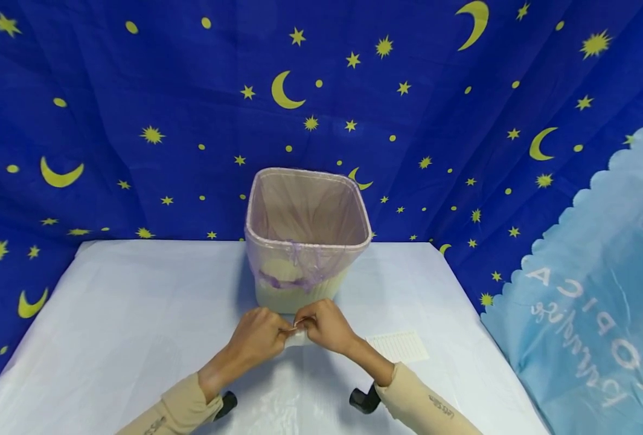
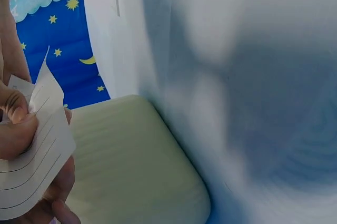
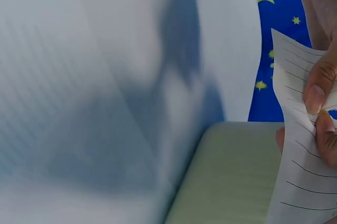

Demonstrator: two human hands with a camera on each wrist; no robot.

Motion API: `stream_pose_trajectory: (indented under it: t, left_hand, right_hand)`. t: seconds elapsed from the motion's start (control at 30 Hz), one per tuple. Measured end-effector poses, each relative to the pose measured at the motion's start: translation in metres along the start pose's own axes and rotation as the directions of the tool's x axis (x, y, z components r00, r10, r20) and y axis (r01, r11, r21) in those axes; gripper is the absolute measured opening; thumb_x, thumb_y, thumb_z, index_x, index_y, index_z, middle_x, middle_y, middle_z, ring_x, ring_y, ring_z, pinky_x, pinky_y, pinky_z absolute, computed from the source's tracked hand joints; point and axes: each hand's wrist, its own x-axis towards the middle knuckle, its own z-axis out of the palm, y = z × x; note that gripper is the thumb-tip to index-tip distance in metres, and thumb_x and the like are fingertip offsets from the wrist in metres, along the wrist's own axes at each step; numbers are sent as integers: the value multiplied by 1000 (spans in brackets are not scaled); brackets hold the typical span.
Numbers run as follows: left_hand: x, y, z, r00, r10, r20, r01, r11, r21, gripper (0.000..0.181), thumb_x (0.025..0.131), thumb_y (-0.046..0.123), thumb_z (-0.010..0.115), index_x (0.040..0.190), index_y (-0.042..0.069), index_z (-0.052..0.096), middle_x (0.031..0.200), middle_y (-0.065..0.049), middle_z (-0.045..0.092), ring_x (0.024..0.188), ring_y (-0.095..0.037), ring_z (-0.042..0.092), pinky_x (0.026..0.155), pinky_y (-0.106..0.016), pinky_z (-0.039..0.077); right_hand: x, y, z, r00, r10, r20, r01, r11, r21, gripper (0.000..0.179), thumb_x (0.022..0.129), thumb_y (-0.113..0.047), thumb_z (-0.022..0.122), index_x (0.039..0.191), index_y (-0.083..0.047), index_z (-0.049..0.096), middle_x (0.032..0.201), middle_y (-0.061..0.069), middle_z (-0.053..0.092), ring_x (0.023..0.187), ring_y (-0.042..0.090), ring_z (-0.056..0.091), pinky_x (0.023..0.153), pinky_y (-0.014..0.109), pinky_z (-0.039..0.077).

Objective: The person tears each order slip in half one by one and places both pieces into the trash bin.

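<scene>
Both hands meet just in front of the bin, with a sheet of lined white paper (image 3: 300, 174) between them. My left hand (image 1: 258, 333) pinches it at the upper edge between thumb and fingers. Close beside it, my right hand (image 1: 326, 326) pinches the same sheet, thumb tips almost together. A small gap shows in the paper between the thumbs in the right wrist view. The sheet bends and curls below the grip. Behind the hands stands a cream waste bin (image 1: 280, 300), lined with a translucent purple bag (image 1: 299, 282) folded over its rim.
Another lined sheet (image 1: 399, 346) lies flat on the white-covered table (image 1: 153, 302), right of the hands. Black round-ended parts (image 1: 364, 400) show by both sleeves. A blue star-and-moon curtain (image 1: 191, 78) hangs behind, and a light-blue lettered cloth (image 1: 598, 290) at the right.
</scene>
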Motion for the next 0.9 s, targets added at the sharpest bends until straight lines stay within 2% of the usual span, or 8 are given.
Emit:
stream_pose_trajectory:
  t: [0.17, 0.33, 0.43, 0.53, 0.63, 0.77, 0.87, 0.9]
  left_hand:
    - [0, 3, -1, 999, 49, 0, -49, 998, 43, 17, 73, 5, 74, 81, 19, 81, 47, 8, 53, 46, 3, 25, 45, -18, 31]
    - [0, 6, -1, 996, 68, 53, -71, 995, 65, 12, 77, 9, 74, 82, 18, 81, 47, 11, 49, 45, 2, 25, 43, -18, 26]
    - [0, 5, -1, 995, 49, 88, -53, 997, 54, 11, 80, 11, 74, 72, 16, 78, 45, 13, 34, 43, 2, 22, 42, -18, 22]
    - [-1, 3, 0, 994, 32, 107, -38, 998, 50, 30, 83, 13, 73, 55, 18, 63, 47, 14, 24, 43, 1, 20, 42, -18, 20]
    - [0, 2, 1, 993, 28, 113, -34, 998, 48, 42, 85, 15, 73, 51, 21, 48, 49, 15, 22, 44, 1, 21, 43, -18, 20]
    - [0, 2, 1, 993, 18, 118, -24, 999, 45, 35, 84, 19, 74, 55, 23, 56, 48, 16, 25, 44, 1, 24, 43, -19, 24]
    - [0, 2, 1, 990, -8, 142, 3, 999, 41, 29, 84, 22, 75, 59, 23, 61, 48, 16, 29, 45, 1, 28, 44, -21, 28]
    - [-1, 3, 1, 988, -25, 152, 19, 999, 39, 24, 84, 22, 76, 62, 21, 65, 49, 16, 35, 46, 1, 32, 45, -21, 30]
  right_hand:
    - [-3, 3, 3, 996, 89, 4, -88, 983, 158, 19, 74, 14, 63, 75, 0, 76, 73, 8, 73, 68, 8, 66, 67, 17, 51]
    - [-7, 8, 6, 984, 177, 32, -180, 958, 225, 17, 76, 11, 63, 79, 0, 77, 78, 9, 74, 74, 10, 69, 71, 20, 52]
    - [-9, 11, 4, 987, 147, 69, -158, 970, 183, 15, 79, 7, 66, 82, -3, 77, 81, 5, 75, 75, 5, 66, 73, 20, 51]
    - [-9, 13, -2, 991, 76, 110, -85, 994, 72, 11, 83, -2, 70, 85, -9, 77, 81, -2, 74, 70, 0, 59, 69, 18, 49]
    - [-10, 11, -8, 990, 27, 137, -22, 999, -43, 8, 84, -9, 72, 88, -12, 78, 83, -5, 73, 72, 2, 59, 68, 19, 49]
    - [-11, 8, -9, 987, 20, 157, -1, 992, -123, 13, 83, -9, 74, 94, -14, 79, 90, -6, 74, 87, 7, 65, 76, 22, 51]
    - [-12, 8, -6, 986, 29, 163, -6, 990, -141, 15, 82, -5, 73, 92, -14, 79, 87, -5, 75, 78, 2, 63, 69, 18, 50]
    - [-12, 7, -5, 986, 30, 162, -6, 989, -148, 14, 82, -5, 73, 91, -14, 79, 86, -5, 75, 71, -1, 60, 66, 16, 48]
